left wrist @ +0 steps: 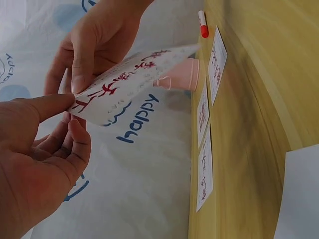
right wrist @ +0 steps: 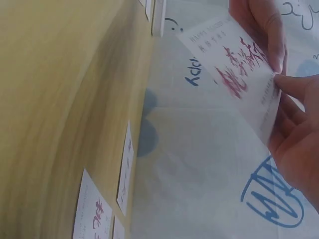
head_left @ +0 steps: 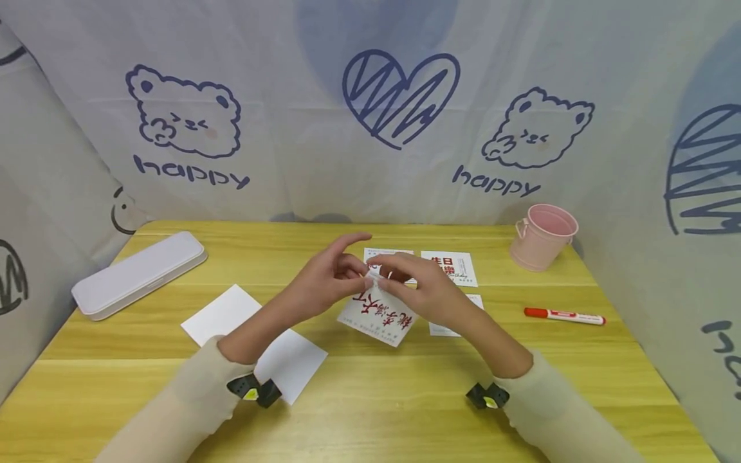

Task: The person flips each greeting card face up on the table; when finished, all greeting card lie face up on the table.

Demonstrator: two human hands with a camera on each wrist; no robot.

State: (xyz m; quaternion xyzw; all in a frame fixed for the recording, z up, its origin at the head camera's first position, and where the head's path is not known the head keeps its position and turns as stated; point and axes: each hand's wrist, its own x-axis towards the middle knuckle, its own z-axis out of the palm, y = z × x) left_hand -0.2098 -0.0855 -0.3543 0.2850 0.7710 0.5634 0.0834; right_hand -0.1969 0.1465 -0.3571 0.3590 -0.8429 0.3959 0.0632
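A white square card [head_left: 376, 318] with red Chinese characters is lifted over the table, its printed face toward the head camera. The left hand [head_left: 327, 278] pinches one corner of the card [left wrist: 119, 87] between thumb and fingers, its index finger raised in the head view. Right beside it, the right hand [head_left: 431, 286] pinches the same corner, and the two thumb tips nearly meet there. In the right wrist view the rest of the card [right wrist: 234, 69] hangs out from the fingers, slightly bent.
Behind the hands lie similar cards [head_left: 463, 263], partly covered by the right hand. White sheets [head_left: 295, 366] lie under the left forearm. A white case [head_left: 139, 273] is at the back left, a pink bucket [head_left: 541, 241] at the back right, and a red marker [head_left: 564, 316] in front of the bucket.
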